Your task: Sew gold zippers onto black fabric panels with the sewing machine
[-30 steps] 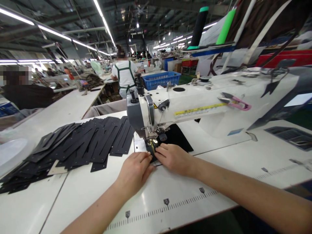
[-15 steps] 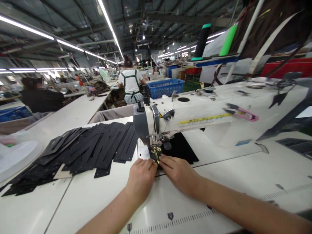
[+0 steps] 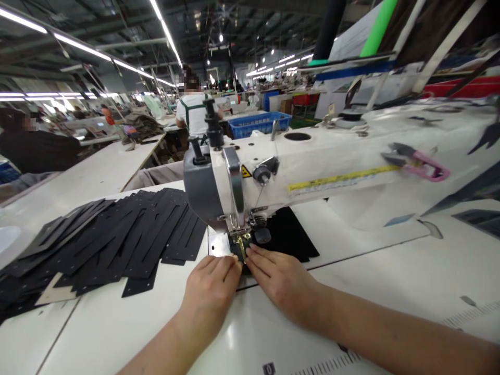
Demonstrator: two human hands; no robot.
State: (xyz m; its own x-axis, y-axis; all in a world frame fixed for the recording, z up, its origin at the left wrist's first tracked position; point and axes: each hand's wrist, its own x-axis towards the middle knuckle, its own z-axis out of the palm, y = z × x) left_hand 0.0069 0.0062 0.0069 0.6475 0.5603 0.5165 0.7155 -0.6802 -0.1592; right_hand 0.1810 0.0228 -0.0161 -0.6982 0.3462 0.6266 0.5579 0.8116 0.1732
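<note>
A small black piece with a gold zipper (image 3: 242, 252) lies under the presser foot of a white sewing machine (image 3: 297, 166). My left hand (image 3: 213, 291) is closed, its curled fingers on the near left edge of the piece. Close by on the right, my right hand (image 3: 281, 278) has its fingers together, their tips pressed on the piece right beside the zipper. Both thumbs are mostly hidden. Behind the right fingers, a flat black panel (image 3: 291, 234) lies under the machine arm; whether it joins the zipper piece, I cannot tell.
Many black slotted pieces (image 3: 128, 239) are heaped on the table left of the machine. Pink-handled thread snips (image 3: 425, 165) rest against the machine arm. Beyond it stand a blue basket (image 3: 260, 124) and a person in a white shirt (image 3: 191, 112). A ruler scale (image 3: 328, 364) marks the table's near edge.
The head view has moved closer and tilted down, shifting the machine and heap leftward. Both hands keep their places at the zipper piece, with little visible change in their grip.
</note>
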